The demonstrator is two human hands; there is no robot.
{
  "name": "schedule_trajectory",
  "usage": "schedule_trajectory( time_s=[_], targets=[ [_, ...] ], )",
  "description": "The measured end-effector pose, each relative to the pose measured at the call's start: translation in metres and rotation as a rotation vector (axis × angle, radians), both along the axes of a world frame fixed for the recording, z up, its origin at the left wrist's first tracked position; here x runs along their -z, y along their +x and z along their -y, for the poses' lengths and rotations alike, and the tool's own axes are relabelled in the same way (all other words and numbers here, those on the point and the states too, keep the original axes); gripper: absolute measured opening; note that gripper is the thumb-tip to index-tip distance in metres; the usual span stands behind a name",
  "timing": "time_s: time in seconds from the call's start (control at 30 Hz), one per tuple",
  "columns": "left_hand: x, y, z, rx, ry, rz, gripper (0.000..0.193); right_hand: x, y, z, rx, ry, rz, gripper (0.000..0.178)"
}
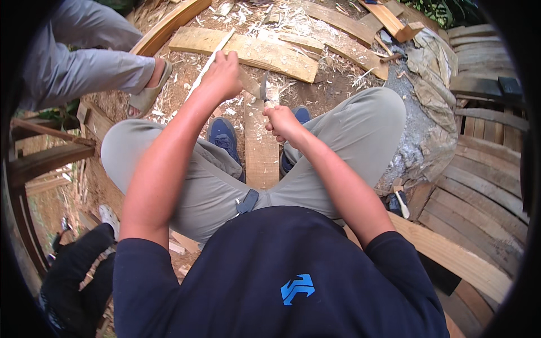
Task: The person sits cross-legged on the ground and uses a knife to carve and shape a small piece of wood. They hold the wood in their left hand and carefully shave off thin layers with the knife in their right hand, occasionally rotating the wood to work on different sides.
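Observation:
My left hand (224, 76) is closed, its knuckles toward the far side. From its right side juts a short, flat brown piece of wood (248, 83), smeared by motion. Beside the same hand runs a long, thin pale wooden strip (202, 78); whether the fingers touch it I cannot tell. In my right hand (283, 123) is a knife (264, 85) with a hooked dark blade and a light handle, fingers wrapped round the handle. The blade points away from me, close to the brown piece. Between my shoes stretches a narrow board (261, 152) dotted with shavings.
Wide planks (248, 52) lie across the shaving-strewn ground ahead. At the left stands a person's sandalled foot (149, 87); another person's dark trouser leg (76, 265) shows lower left. A crumpled sheet (428, 84) and stacked boards (484, 191) line the right.

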State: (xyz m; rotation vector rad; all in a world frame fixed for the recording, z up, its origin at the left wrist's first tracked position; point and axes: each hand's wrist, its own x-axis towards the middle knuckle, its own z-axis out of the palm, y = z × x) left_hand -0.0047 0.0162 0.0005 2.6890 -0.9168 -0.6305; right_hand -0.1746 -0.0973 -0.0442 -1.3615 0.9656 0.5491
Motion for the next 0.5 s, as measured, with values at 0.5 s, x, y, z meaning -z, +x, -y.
schedule_trajectory(
  time_s=[0.5],
  targets=[
    [0.000, -0.029, -0.012, -0.214, -0.390, 0.169, 0.038, 0.000, -0.003, 0.008, 0.061, -0.558, 0.320, 0.042]
  ],
)
